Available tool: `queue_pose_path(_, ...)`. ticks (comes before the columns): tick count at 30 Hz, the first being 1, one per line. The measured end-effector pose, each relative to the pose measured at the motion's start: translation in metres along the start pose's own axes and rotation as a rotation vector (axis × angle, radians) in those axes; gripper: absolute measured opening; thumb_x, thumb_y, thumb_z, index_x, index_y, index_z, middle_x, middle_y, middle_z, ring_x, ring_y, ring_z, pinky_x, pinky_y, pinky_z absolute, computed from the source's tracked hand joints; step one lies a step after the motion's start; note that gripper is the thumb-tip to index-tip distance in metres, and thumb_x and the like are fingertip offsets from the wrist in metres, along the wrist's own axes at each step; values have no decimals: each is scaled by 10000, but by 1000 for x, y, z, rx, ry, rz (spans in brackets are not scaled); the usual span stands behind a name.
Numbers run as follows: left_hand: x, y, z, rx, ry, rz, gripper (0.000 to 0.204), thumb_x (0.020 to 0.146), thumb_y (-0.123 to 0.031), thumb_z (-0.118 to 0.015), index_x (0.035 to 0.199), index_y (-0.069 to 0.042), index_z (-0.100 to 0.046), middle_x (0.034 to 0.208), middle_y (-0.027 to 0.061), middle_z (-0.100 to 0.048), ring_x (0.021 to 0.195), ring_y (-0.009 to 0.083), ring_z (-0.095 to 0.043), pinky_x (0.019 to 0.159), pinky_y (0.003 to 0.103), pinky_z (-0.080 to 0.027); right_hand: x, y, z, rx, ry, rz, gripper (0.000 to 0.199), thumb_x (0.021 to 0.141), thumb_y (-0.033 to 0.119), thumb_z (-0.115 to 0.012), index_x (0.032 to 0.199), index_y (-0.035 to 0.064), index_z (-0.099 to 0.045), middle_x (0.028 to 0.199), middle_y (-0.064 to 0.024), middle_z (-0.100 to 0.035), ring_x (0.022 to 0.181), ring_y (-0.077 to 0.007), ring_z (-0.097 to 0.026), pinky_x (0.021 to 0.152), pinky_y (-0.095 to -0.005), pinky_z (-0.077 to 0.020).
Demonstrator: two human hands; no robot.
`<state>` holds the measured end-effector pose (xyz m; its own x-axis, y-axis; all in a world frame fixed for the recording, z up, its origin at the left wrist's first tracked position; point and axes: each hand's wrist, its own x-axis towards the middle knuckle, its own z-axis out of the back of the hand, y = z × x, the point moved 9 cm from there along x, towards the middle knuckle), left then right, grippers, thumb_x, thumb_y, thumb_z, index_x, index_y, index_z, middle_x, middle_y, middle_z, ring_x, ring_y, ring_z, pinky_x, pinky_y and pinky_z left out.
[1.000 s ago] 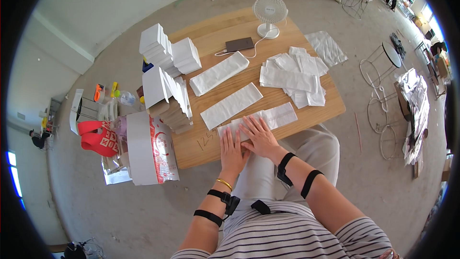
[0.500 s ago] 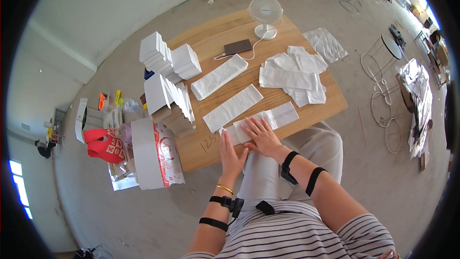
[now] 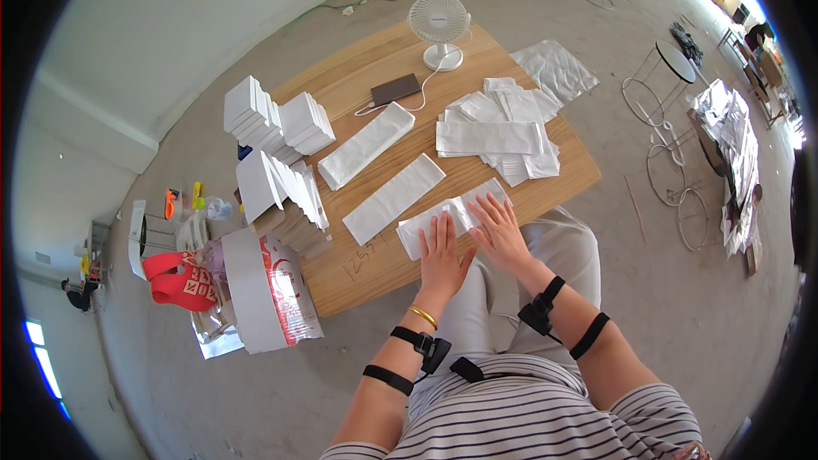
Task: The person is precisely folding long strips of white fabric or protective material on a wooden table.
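In the head view, the left hand [image 3: 443, 254] and right hand [image 3: 503, 228] lie flat, grip released with fingers spread, side by side on a long white folded cloth strip [image 3: 452, 217] at the near edge of the light wooden desk [image 3: 375, 268]. Farther back on the desk lie 2 more white folded strips [image 3: 394, 198], a loose pile of white cloths [image 3: 503, 132], stacks of white boxes [image 3: 277, 119], a dark flat slab [image 3: 395, 89] and a small white fan [image 3: 440, 27]. The grey concrete floor [image 3: 682, 307] carries wire stands [image 3: 673, 187] and a red-and-white bag [image 3: 268, 294].
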<state>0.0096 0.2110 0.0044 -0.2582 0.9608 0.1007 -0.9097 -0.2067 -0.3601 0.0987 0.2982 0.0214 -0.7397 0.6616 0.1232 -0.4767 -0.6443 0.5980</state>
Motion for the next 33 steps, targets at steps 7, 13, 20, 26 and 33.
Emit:
queue_pose_path(7, 2, 11, -6, 31, 51, 35, 799, 936, -374, -603, 1529, 1, -221, 1583, 185, -226, 1479, 385, -187, 1195, 556, -135, 0, -1, -9, 41, 6, 3, 474, 981, 327, -528, 1394, 95, -508, 1486, -120, -434, 1457, -300, -280, 1207, -492, -162)
queue_pose_path(13, -1, 45, 47, -189, -204, 14, 670, 847, -101, -652, 1449, -26, -368, 1483, 194, -379, 1392, 396, -323, 1137, 537, -264, 8, 10, -7, 63, -70, 57, 328, 863, 174, -656, 1183, 106, -629, 1311, -99, -541, 1325, -305, -426, 1108, -449, -337)
queue_pose_path(20, -9, 126, 66, -278, -318, 216, 341, 811, -98, -693, 1146, -90, -631, 1204, 101, -573, 1145, 317, -504, 1011, 450, -386, 39, 48, -31, 84, -32, 147, 247, 817, 114, -678, 1062, 119, -650, 1173, -58, -570, 1154, -278, -504, 987, -415, -415)
queue_pose_path(26, 9, 120, 68, -307, -232, 135, 251, 752, -67, -755, 983, -104, -664, 1069, 59, -587, 1054, 298, -520, 939, 421, -424, 39, 53, -60, 51, 70, 163, 284, 798, 91, -684, 1078, 120, -647, 1164, -52, -563, 1138, -268, -507, 972, -399, -424)
queue_pose_path(33, 19, 138, 59, -250, -182, 77, 128, 758, -99, -776, 850, -91, -688, 1014, 58, -585, 1015, 295, -519, 910, 411, -433, 38, 56, -59, 18, 83, 190, 314, 793, 92, -678, 1102, 129, -640, 1188, -44, -553, 1139, -257, -508, 964, -400, -422)
